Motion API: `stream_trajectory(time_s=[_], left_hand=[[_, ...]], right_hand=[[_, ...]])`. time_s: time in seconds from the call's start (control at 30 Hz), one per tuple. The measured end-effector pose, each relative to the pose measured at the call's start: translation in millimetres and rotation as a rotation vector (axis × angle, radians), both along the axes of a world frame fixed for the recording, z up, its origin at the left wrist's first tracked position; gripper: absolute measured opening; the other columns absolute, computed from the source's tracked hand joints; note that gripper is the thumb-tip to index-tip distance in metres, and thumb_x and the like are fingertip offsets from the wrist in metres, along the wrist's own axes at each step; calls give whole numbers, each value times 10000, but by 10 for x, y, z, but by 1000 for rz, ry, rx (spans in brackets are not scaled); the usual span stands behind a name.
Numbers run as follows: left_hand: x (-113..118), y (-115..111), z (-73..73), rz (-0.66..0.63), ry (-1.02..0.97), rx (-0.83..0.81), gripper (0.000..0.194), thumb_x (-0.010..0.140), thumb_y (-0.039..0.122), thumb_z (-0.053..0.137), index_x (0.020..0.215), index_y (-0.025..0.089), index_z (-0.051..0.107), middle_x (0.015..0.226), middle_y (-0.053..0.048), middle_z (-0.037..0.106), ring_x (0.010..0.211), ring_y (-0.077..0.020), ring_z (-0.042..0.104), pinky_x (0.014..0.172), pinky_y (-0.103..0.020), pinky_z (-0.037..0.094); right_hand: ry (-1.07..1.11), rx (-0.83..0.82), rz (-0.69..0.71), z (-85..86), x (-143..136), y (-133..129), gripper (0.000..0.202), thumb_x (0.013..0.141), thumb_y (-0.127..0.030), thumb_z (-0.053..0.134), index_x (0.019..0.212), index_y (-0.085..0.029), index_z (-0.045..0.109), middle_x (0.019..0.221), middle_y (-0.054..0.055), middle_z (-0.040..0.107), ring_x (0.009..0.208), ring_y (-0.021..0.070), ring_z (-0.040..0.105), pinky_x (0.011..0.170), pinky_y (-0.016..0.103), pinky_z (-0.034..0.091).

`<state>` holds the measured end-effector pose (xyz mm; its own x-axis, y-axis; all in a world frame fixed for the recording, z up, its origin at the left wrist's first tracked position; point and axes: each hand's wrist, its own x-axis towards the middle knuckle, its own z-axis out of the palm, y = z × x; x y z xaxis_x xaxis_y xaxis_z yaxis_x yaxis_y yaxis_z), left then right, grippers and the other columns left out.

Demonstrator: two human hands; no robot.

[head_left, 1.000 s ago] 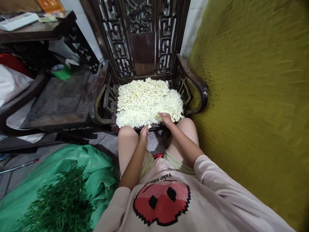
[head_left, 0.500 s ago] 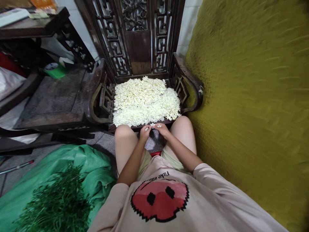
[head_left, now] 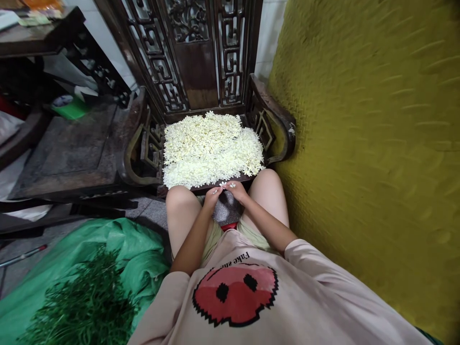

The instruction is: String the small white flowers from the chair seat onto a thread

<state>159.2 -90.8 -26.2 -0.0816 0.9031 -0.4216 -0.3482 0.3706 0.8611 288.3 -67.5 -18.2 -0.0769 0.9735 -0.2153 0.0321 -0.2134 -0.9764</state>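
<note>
Between my knees, my left hand [head_left: 212, 194] and my right hand [head_left: 236, 190] meet fingertip to fingertip, both closed. A small white flower [head_left: 223, 184] sits at the pinched fingertips of the two hands. Another white flower [head_left: 232, 185] shows at my right hand, and a white bit lies against my left fingers. What else the fingers hold is too small to make out. Just beyond, a wide heap of white and cream flowers [head_left: 212, 146] covers the seat of a carved dark wooden chair [head_left: 203, 72].
To the left stands another dark wooden seat [head_left: 68, 148] with a roll of green tape [head_left: 72, 108] on it. A green sack [head_left: 143, 249] with leafy green stems [head_left: 86, 302] lies at lower left. A yellow textured surface [head_left: 359, 143] rises along the right.
The whole view has shifted slightly, so the chair and flowers sit a little further left. My hands remain together at the fingertips with the white flower between them.
</note>
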Motion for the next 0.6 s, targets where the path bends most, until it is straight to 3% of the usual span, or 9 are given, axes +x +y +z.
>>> stream_trajectory(time_s=[0.17,0.37,0.5,0.6], left_hand=[[-4,8,-15,3,190,41,301,541,421,745,669,163,656,604,-7,594,672,-147,541,669,-264,393],[-44,26,23,38,342,108,199,569,357,701,605,171,640,627,-1,597,676,-152,518,690,-273,377],[-47,37,50,17,325,121,160,560,314,690,573,170,622,613,2,584,665,-147,501,689,-271,369],[-44,40,50,7,269,142,175,559,320,689,574,167,606,613,6,570,656,-139,490,689,-266,363]], right_hand=[[-24,33,30,-13,5,17,308,580,-459,692,646,-162,642,681,19,638,675,152,555,692,273,408],[-182,156,-28,21,9,-3,302,659,-444,656,736,-153,678,722,44,652,639,153,548,644,273,415],[-234,320,75,36,17,-5,247,733,-396,614,796,-175,705,816,64,669,729,163,572,707,279,418],[-208,295,125,23,20,7,247,745,-398,601,772,-179,711,778,59,671,736,167,580,713,283,418]])
